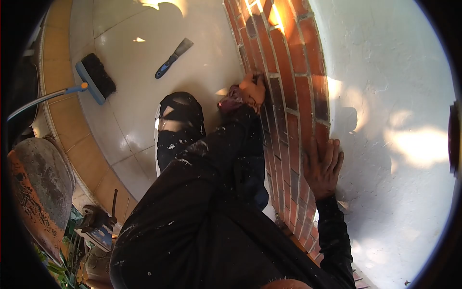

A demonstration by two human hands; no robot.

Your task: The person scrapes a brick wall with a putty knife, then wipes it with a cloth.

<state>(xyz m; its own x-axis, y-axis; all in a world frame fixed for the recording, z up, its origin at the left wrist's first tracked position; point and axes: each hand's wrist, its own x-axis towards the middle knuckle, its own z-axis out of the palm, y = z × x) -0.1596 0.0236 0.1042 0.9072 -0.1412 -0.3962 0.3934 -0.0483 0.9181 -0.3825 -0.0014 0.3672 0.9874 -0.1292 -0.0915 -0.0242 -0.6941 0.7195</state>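
My left hand is closed, bunched round a crumpled maroon rag, and touches the lower part of the red brick facing. Its fingertips are partly hidden against the bricks. Farther back, my right hand rests flat with fingers stretched out, where the brick meets the white wall; it holds nothing. On the tiled floor, left of the rag, lies a putty knife with a blue and black handle and a metal blade.
A broom with dark bristles lies at the left, near the tan tile border. Beyond that border are a worn, paint-stained shovel-like object and a rusty metal tool. My paint-spotted leg rests in the middle.
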